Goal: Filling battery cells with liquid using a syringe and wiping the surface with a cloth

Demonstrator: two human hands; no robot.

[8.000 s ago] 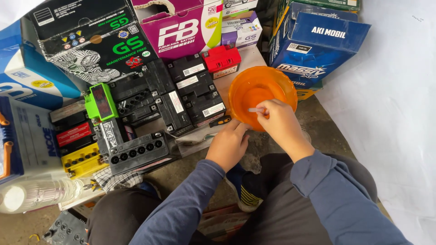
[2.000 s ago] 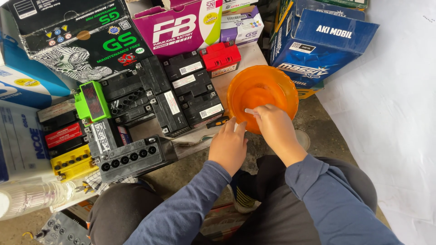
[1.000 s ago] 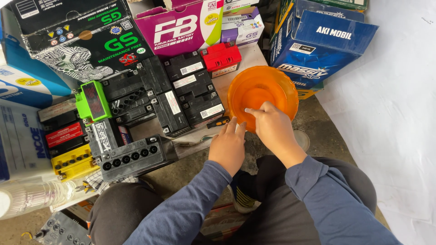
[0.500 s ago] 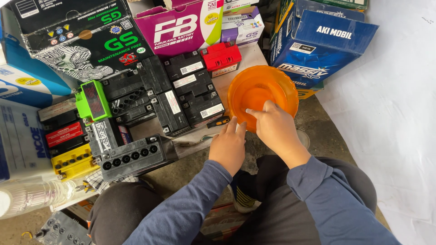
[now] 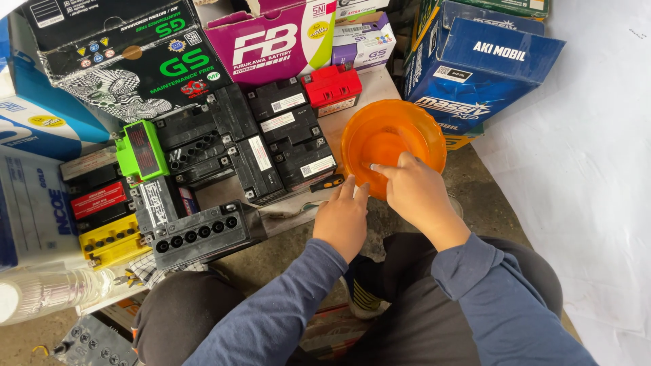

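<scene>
The right hand [image 5: 415, 193] reaches into the orange bowl [image 5: 393, 139], grip pinched on a small white object [image 5: 375, 166]. The left hand [image 5: 342, 217], fingers apart, steadies the rim at 7 o'clock.

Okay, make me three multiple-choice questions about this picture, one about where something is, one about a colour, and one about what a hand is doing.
1. Where is the red battery?
A. behind the black batteries, by the boxes
B. inside the bowl
C. on the person's lap

2. What colour is the bowl?
A. green
B. orange
C. white

3. What is the right hand doing?
A. lying flat on the floor
B. gripping a bottle
C. pinching a small white piece over the bowl

Answers: 1 A, it sits at the far end of the battery group near the purple box. 2 B, it is translucent orange. 3 C, its fingertips hold the white piece inside the rim.
</scene>
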